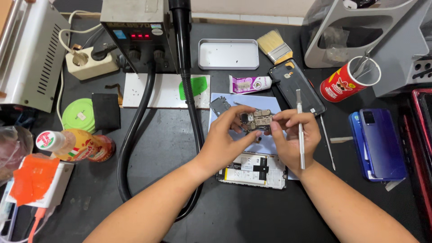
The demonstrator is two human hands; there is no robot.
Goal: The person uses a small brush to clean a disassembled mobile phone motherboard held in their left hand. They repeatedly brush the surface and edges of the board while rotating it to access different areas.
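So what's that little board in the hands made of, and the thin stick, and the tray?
The board looks like a dark circuit board with dull metal shields on it. The stick in the right hand seems brushed steel, pale and glinting. The tray looks like matt grey tin, though painted plastic is possible.

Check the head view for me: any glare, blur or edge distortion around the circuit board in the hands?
Head view: even overhead light, soft shadows under both hands; the circuit board, pinched between left hand and right hand, is sharp; mild glare on the blue phone; wide-angle bending at the edges.
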